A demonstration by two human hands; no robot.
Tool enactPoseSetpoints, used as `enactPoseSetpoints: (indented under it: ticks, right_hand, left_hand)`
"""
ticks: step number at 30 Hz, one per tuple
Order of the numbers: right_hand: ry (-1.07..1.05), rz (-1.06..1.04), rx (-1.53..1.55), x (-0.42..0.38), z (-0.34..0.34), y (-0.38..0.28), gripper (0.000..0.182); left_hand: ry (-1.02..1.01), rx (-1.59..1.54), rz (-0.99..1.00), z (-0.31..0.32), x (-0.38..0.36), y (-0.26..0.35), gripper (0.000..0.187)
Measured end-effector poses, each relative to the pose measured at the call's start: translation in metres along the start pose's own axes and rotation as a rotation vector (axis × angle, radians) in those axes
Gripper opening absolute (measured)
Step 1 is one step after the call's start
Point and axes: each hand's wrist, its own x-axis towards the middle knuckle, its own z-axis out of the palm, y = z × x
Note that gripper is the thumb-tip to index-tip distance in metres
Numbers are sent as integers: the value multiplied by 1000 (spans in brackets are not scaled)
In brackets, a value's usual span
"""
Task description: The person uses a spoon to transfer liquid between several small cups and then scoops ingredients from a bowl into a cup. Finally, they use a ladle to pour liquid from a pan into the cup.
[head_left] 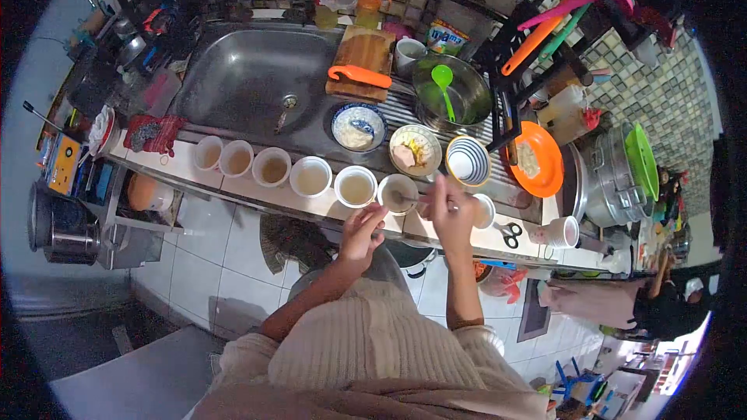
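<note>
A row of several plastic cups stands along the counter edge, holding cloudy brownish liquid; the end cup (208, 153) is at the far left. My right hand (454, 214) is closed around a spoon (410, 200), whose tip dips into a cup (398, 187) near the row's right end. My left hand (362, 235) is beside that cup, its fingers loosely bent and apart, fingertips right at the rim. Another cup (484, 211) stands partly behind my right hand. Just behind the row are a bowl (415, 148) with pink and yellow food and a striped bowl (468, 160).
A blue-patterned bowl (359, 127) of white powder stands by the sink (241, 74). Farther right are a steel pot (471, 93) with a green ladle (443, 82), an orange plate (545, 179), scissors (510, 235) and stacked cups (562, 232). An orange-handled knife (359, 75) lies on a wooden board (364, 47).
</note>
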Motion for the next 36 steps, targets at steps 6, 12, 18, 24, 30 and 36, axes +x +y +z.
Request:
enactPoseSetpoints:
  ticks: [6,12,18,24,30,36]
  right_hand:
    - [-91,-180,-277,18,28,6,18]
    - [-246,-215,-238,30,22,6,18]
    - [-352,-179,-164,33,23,6,19]
    - [-327,-149,-210,35,24,4,18]
    - [-370,-235,-289,33,14,-2,16]
    - [-508,-206,-105,31,6,-10,14]
  left_hand:
    - [17,8,-13,0,3,1,18]
    - [-111,33,110,-5,6,-2,16]
    - [-65,-87,-26,-3,9,2,14]
    - [-71,-131,-76,-5,14,1,13]
    - [-139,-129,-94,-7,14,2,11]
    - [-208,-110,-137,-10,11,14,11]
